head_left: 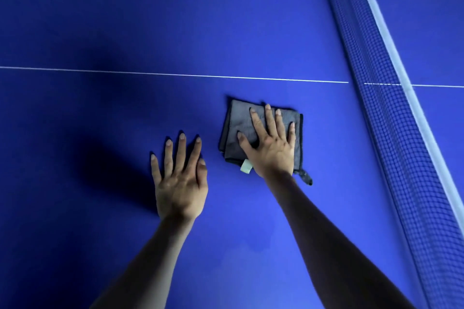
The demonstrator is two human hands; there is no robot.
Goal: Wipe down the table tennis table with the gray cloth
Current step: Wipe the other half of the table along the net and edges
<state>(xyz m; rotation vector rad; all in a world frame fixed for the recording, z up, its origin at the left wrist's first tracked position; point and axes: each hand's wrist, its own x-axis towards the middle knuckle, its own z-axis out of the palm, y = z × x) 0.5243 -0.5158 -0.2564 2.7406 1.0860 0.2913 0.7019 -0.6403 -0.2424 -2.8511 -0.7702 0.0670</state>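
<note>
A folded gray cloth with a dark hem and a small white tag lies flat on the blue table tennis table, just below the white centre line. My right hand presses on the cloth with straight, spread fingers and covers its right half. Flat on the bare table surface to the left of the cloth rests my left hand, fingers straight, a short gap away from the cloth's edge.
The net with its white top band runs diagonally down the right side, close to the cloth's right edge. A white centre line crosses the table above both hands. A dark shadow falls on the table at left.
</note>
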